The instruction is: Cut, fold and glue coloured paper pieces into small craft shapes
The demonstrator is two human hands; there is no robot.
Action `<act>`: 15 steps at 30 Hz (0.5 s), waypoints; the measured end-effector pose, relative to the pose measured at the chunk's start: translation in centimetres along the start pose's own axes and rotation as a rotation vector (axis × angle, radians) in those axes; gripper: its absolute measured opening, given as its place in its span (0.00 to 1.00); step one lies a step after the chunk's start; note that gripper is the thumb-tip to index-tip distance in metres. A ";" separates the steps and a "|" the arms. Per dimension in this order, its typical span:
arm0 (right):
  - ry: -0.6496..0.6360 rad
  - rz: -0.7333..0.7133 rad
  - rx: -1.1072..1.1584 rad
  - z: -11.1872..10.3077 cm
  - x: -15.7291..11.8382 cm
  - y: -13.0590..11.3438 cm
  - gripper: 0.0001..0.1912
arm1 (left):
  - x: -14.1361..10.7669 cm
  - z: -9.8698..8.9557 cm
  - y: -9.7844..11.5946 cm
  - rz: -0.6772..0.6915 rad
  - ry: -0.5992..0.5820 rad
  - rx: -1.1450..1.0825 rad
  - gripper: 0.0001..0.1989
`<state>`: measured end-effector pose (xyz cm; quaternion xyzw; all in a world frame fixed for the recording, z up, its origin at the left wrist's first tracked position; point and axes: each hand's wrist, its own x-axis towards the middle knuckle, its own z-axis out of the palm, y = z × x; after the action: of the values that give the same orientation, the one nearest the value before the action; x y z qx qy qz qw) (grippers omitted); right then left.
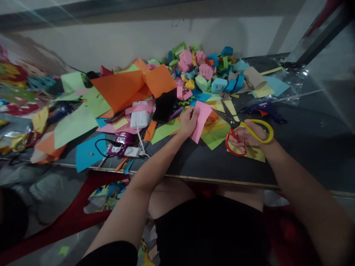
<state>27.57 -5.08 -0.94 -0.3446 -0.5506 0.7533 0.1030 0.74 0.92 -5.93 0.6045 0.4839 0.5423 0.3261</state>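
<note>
My left hand (188, 121) pinches a pink paper piece (202, 117) above the table, over green and yellow scraps. In my right hand (246, 136) are scissors (259, 130) with one yellow and one red handle loop. The scissor blades are spread apart and point toward the pink paper, with a gap I cannot judge exactly. Beneath the paper lie a green paper sheet (215, 138) and an orange scrap (211, 117). A yellow paper piece (256, 153) rests under my right hand.
Folded paper pieces (205, 70) are heaped at the back. A blue glue gun (266, 110) lies at right. Leftward are a black phone (164, 107), a white power bank (139, 117), a purple power strip (122, 142) with cables, and orange sheets (119, 88). A red chair (74, 207) stands below.
</note>
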 end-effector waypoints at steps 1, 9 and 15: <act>-0.005 -0.019 0.014 0.1 0.3 0.1 0.38 | 0.1 -0.1 0.0 -0.004 0.004 -0.001 0.19; 0.096 -0.082 -0.070 0.3 1.1 1.3 0.38 | 0.6 -0.4 -0.6 -0.007 0.069 -0.061 0.29; 0.344 -0.020 -0.228 1.2 1.0 1.8 0.40 | 0.4 -0.3 -0.4 -0.044 0.072 -0.076 0.30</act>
<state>26.46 -6.08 -2.74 -0.4721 -0.6100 0.6151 0.1634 0.34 1.42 -6.10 0.5612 0.4874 0.5743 0.3430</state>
